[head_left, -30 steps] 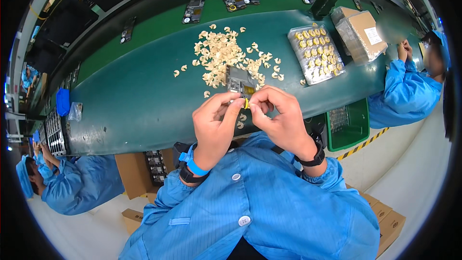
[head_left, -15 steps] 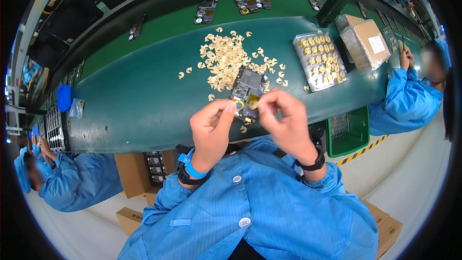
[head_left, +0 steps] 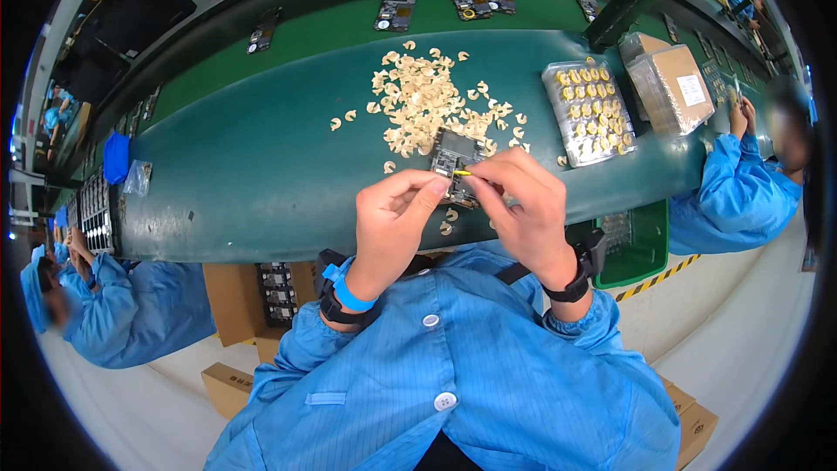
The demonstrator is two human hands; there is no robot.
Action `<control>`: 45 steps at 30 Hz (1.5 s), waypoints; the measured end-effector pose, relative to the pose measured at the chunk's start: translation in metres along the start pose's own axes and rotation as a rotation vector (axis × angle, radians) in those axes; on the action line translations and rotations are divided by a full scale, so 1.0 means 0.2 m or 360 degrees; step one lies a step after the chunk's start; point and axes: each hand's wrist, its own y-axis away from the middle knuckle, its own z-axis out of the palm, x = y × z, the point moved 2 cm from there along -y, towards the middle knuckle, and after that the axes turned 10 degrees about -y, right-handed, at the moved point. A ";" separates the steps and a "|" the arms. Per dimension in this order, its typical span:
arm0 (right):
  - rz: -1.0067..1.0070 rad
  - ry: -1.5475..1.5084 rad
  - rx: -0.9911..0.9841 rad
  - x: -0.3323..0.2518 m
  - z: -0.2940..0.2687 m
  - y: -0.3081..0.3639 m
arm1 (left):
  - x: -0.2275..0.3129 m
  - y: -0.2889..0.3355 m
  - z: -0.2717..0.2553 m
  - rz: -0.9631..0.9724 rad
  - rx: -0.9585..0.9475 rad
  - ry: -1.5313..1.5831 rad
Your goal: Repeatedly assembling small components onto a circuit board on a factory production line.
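In front of me a dark circuit board (head_left: 453, 146) lies at the near edge of a pile of cream C-shaped pieces (head_left: 420, 92). A thin yellow disc-like part (head_left: 462, 173), seen nearly edge-on, is raised over the board between my fingertips. My left hand (head_left: 392, 209) is closed, thumb and forefinger pinched at the part's left end. From the other side my right hand (head_left: 527, 196) pinches the same part between thumb and forefinger. The fingers hide much of the board's lower half. A few cream pieces (head_left: 448, 221) lie close below the board.
A clear tray (head_left: 591, 113) of yellow round parts stands right of the pile. Beyond it are a wrapped carton (head_left: 671, 87) and a green post (head_left: 632, 0). More boards (head_left: 397, 9) lie along the far strip. Co-workers (head_left: 732, 183) sit at both sides; a green bin (head_left: 636, 244) stands below right.
The yellow part, flat at the board's lower left before, now stands edge-on between my fingertips. My right hand has come closer to my left. The view has shifted slightly.
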 end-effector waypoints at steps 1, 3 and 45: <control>-0.0259 0.0255 0.0028 0.00 -0.01 0.00 | 0.00 0.00 0.00 -0.0072 -0.0014 0.0077; -0.0430 0.0362 -0.0051 -0.02 -0.02 -0.02 | 0.00 0.01 -0.02 -0.0087 -0.0022 0.0087; 0.0472 -0.0219 -0.0564 -0.18 0.00 -0.15 | 0.02 0.03 -0.10 -0.0004 -0.0236 0.0201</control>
